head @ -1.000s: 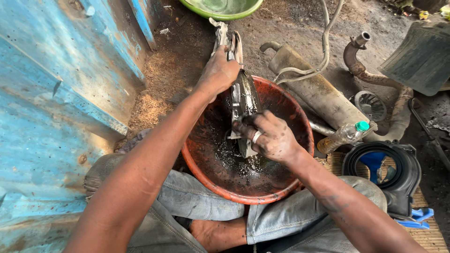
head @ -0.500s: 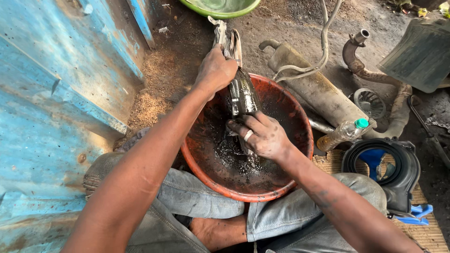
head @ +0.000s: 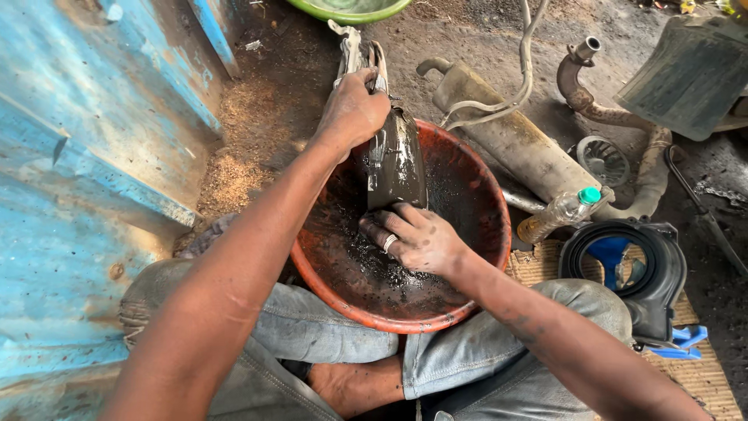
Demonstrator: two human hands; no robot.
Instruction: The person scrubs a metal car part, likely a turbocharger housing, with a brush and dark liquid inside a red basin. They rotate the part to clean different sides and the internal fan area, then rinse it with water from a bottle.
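The basin (head: pixel 475 199) was orange-red, its inside streaked black with oily grime. The metal part (head: pixel 396 160) standing in it was dull grey, smeared dark. The wall (head: pixel 86 171) on the left was bright blue, flecked with rust spots. At the far edge sat a lime-green bowl (head: pixel 351 9). On the right, the plastic bottle (head: pixel 557 214) was clear-amber with a green cap, the muffler (head: pixel 506 136) tan-grey, and the round housing (head: pixel 650 269) black around blue. The jeans (head: pixel 312 327) were faded grey-blue.

Bare forearms; grimy jeans; ring, seemingly silver, right hand (head: pixel 417 242).
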